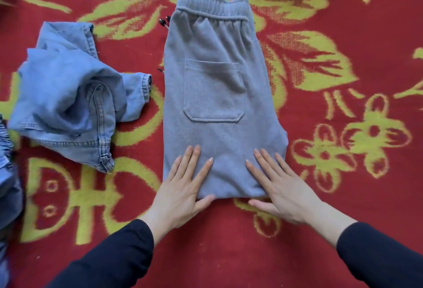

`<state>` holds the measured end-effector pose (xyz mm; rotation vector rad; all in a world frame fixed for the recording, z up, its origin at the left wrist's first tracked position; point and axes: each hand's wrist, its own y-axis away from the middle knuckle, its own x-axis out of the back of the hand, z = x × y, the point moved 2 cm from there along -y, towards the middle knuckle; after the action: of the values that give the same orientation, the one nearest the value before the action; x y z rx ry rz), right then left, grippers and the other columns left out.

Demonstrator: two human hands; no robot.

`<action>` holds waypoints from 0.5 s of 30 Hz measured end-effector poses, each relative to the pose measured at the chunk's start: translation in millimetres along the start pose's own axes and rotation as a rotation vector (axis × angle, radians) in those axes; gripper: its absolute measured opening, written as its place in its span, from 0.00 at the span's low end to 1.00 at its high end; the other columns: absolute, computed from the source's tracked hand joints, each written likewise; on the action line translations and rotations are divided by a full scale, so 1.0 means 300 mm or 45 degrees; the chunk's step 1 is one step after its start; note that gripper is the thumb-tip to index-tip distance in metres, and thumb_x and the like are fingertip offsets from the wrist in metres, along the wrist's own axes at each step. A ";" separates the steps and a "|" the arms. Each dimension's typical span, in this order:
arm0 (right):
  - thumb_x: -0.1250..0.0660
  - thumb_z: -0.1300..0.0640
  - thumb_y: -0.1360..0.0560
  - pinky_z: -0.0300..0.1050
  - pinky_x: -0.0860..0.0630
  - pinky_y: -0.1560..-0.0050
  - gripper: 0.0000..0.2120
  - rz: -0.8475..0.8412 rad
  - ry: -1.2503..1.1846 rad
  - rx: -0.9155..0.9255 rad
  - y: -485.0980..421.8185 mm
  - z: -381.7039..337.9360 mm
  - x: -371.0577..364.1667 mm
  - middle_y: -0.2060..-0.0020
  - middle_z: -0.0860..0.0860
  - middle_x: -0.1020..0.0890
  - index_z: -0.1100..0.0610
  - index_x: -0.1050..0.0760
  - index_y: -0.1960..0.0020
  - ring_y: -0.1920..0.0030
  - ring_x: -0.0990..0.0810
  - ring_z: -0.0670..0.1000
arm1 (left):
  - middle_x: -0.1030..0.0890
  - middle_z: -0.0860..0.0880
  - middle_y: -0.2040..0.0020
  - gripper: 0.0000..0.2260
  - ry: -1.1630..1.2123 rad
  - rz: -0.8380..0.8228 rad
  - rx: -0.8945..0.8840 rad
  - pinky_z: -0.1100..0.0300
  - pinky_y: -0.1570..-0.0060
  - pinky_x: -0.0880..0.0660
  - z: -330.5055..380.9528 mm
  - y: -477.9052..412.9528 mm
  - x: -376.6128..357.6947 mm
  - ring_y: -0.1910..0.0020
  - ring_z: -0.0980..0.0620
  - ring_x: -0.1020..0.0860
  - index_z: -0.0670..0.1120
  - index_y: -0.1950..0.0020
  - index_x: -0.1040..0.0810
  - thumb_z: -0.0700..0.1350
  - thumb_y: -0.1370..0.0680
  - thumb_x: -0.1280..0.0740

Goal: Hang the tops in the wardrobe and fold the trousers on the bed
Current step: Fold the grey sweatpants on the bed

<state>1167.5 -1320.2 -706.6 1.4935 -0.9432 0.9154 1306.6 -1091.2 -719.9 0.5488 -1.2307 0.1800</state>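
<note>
Grey sweat trousers (217, 86) lie folded on the bed, elastic waistband at the far end, back pocket facing up. My left hand (183, 187) lies flat on the near left corner of the fold, fingers straight and spread. My right hand (279, 187) lies flat on the near right corner in the same way. Both thumbs reach under or along the near folded edge. A crumpled light-blue denim garment (68, 104) sits to the left of the trousers, apart from them.
The bed is covered by a red blanket with yellow-green flowers (343, 127). More blue denim cloth (6, 173) shows at the left edge. Black-tipped drawstring ends (164, 22) poke out beside the waistband.
</note>
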 end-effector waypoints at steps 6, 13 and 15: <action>0.27 0.46 0.36 0.59 0.44 0.29 0.48 -0.003 0.066 -0.068 0.002 -0.029 -0.037 0.27 0.66 0.36 0.63 0.44 0.24 0.27 0.36 0.64 | 0.45 0.34 0.24 0.41 -0.154 -0.032 -0.043 0.44 0.26 0.50 0.015 0.018 -0.013 0.24 0.36 0.48 0.44 0.23 0.41 0.50 0.35 0.35; 0.46 0.62 0.31 0.51 0.34 0.32 0.27 0.275 0.034 0.009 0.018 -0.016 0.003 0.38 0.60 0.21 0.64 0.26 0.34 0.39 0.21 0.58 | 0.29 0.36 0.31 0.26 -0.142 -0.023 -0.061 0.43 0.35 0.32 0.009 0.030 0.034 0.31 0.36 0.30 0.41 0.29 0.29 0.40 0.26 0.49; 0.39 0.67 0.31 0.53 0.25 0.40 0.24 0.163 -0.031 0.008 0.044 -0.030 0.060 0.40 0.59 0.19 0.63 0.25 0.36 0.42 0.19 0.58 | 0.27 0.39 0.31 0.23 -0.028 -0.053 -0.089 0.46 0.36 0.31 0.031 0.062 0.088 0.32 0.39 0.29 0.42 0.30 0.29 0.45 0.23 0.48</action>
<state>1161.9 -1313.8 -684.2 1.4655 -1.0646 0.9943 1299.8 -1084.0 -687.6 0.5165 -1.2409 0.0954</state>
